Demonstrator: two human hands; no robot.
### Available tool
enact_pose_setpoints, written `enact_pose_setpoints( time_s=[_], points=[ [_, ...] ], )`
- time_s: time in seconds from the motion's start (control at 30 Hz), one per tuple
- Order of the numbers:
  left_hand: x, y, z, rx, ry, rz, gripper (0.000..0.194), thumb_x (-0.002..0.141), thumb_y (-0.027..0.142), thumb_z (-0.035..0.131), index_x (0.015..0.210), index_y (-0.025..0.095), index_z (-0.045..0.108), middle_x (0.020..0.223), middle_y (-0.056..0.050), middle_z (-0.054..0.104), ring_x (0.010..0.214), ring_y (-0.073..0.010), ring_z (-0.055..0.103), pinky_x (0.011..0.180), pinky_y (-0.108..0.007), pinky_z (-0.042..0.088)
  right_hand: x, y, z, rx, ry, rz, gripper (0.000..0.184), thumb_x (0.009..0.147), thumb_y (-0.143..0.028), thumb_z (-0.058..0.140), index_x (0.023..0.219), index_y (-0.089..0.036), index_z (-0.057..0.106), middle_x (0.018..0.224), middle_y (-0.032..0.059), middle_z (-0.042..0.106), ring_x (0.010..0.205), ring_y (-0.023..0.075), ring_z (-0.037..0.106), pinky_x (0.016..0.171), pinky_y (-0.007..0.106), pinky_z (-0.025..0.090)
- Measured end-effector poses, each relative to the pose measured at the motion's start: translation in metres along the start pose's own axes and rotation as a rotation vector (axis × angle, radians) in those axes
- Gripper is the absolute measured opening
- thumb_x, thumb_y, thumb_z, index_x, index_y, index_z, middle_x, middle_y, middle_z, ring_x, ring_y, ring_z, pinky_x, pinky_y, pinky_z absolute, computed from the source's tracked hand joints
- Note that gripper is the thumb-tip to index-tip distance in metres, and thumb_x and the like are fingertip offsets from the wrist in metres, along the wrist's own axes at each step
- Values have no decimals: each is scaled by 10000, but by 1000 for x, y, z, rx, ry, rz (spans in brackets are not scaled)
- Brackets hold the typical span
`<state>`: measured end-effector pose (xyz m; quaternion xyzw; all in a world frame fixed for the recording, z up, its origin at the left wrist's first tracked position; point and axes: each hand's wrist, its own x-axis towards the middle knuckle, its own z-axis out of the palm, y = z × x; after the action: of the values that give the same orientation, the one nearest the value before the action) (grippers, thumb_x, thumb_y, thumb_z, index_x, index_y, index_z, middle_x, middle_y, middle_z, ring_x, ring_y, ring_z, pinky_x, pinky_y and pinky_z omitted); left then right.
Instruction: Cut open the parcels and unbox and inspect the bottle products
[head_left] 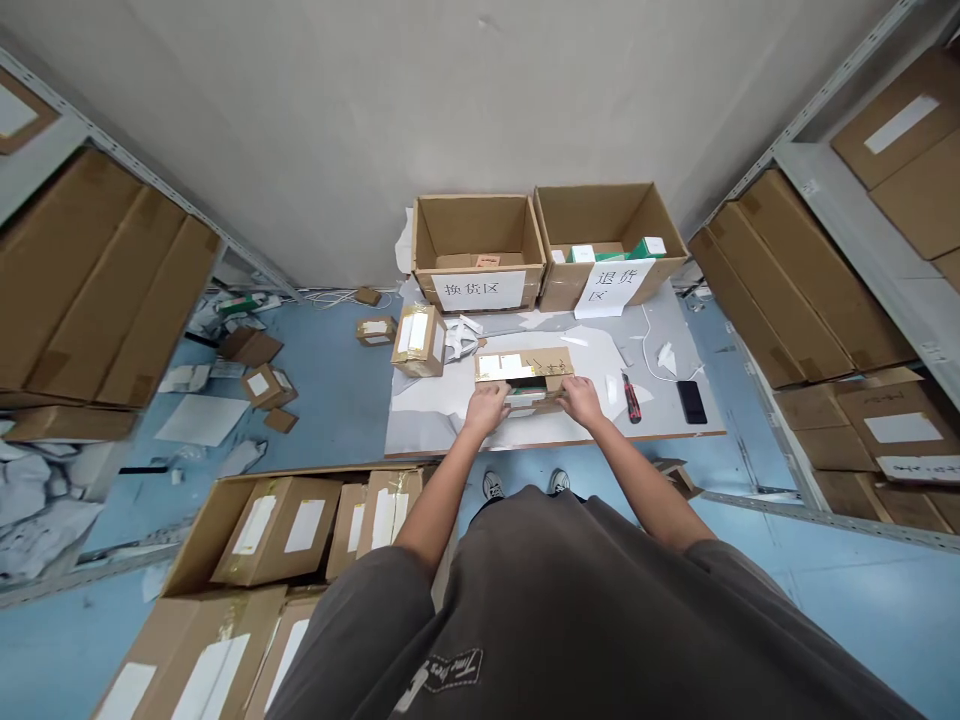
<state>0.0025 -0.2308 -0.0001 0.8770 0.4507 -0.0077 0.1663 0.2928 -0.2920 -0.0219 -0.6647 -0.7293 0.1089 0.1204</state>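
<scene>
A small cardboard box (559,360) lies near the front edge of the table, its front side partly open. Through the gap a white and green item shows, mostly hidden inside. My left hand (487,408) is closed on the box's left front edge. At the right front corner, the fingers of my right hand (581,401) grip the cardboard. To the right of my right hand rests a red and black box cutter (632,400). A black phone (691,402) lies farther right.
Two large open cartons stand at the back, the left carton (480,215) and the right carton (551,285), which holds green and white boxes. A taped box (418,342) sits at the table's left end. Shelves flank the table; a big carton (187,560) of parcels stands behind my left arm.
</scene>
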Motion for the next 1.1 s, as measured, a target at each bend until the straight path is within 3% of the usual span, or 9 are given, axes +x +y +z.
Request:
enact_pose_setpoints(
  time_s=[0.07,0.17,0.27,0.4,0.47,0.57,0.7,0.83,1.1],
  points=[
    [-8,5,-3,-57,-17,-45,350,1012,502,643,1225,237,725,1195,-125,731,1163,-305,675,963,-369,516,-15,-2,9,-31,34,-12,56,925,-182,638,971,-214,636,985,105,711,983,296,591,900,376,395],
    [-1,7,-13,-126,-41,-111,418,1067,579,508,1115,255,768,1172,-102,739,1132,-284,685,920,-352,533,-37,-4,25,-50,80,-36,161,902,-123,578,1003,-202,676,1059,129,731,1030,301,595,884,367,396],
    [31,3,-24,-102,-6,-109,384,1041,433,588,1370,261,685,1400,-118,672,1305,-306,613,1038,-383,516,-60,-7,40,-36,74,-61,350,900,-118,554,1211,-165,708,1333,162,708,1242,315,583,997,391,416],
    [85,-6,-28,13,-100,-102,763,897,330,773,1599,239,487,1694,-151,417,1572,-381,350,1228,-474,383,-89,-13,56,-44,-2,-54,594,938,-204,563,1528,-141,581,1646,176,504,1545,347,387,1222,485,320],
    [105,-11,-26,43,-208,-120,914,831,354,838,1640,255,424,1724,-158,364,1588,-414,307,1239,-520,361,-99,-17,63,-38,-51,-35,714,943,-256,578,1640,-159,460,1752,162,351,1626,357,267,1283,543,243],
    [120,-15,-21,89,-246,-129,940,809,354,840,1641,272,411,1642,-165,463,1510,-402,412,1209,-515,386,-105,-21,74,-29,-110,9,859,922,-246,576,1729,-198,284,1814,128,183,1676,356,139,1317,617,155],
    [121,-14,-19,121,-226,-161,915,797,415,836,1614,293,443,1534,-156,548,1429,-396,480,1144,-482,440,-101,-28,96,-6,-128,90,1008,840,-138,565,1757,-176,147,1825,118,88,1692,358,40,1337,635,92],
    [112,-10,-23,125,-240,-218,901,786,450,829,1595,284,469,1514,-164,561,1407,-413,493,1086,-474,485,-90,-37,117,106,-94,210,1050,809,-153,576,1750,-101,114,1826,143,18,1686,399,-10,1337,642,134],
    [75,0,-28,52,-225,-345,850,808,551,742,1557,210,527,1396,-189,657,1273,-382,638,1017,-424,530,-38,-45,132,651,-57,483,991,962,-482,491,1740,-61,43,1819,181,-76,1691,362,64,1298,534,323]
  ],
)
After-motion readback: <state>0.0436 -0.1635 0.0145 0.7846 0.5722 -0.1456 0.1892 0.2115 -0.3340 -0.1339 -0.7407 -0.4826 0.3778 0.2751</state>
